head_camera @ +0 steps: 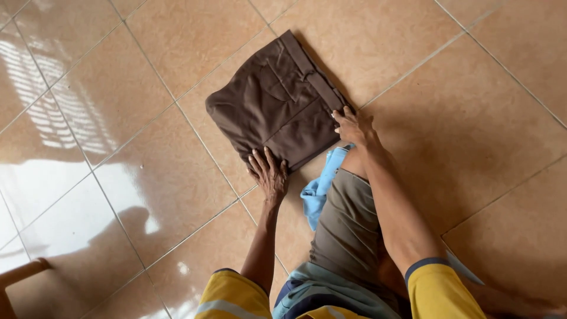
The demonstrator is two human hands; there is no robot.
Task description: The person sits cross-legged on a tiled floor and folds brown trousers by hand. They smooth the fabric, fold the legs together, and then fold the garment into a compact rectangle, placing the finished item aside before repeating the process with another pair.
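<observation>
A folded pair of dark brown trousers (274, 106) lies flat on the tan tiled floor (460, 136), waistband toward the upper right. My left hand (269, 174) rests palm down on the near corner of the fold, fingers spread. My right hand (352, 125) presses the right edge near the waistband, fingers apart. Neither hand grips the cloth. My sleeves are yellow.
A light blue cloth (322, 189) lies under my bent knee, which is covered by olive-grey shorts (348, 230). A wooden chair part (18, 274) shows at the lower left. Glossy tiles reflect window light on the left.
</observation>
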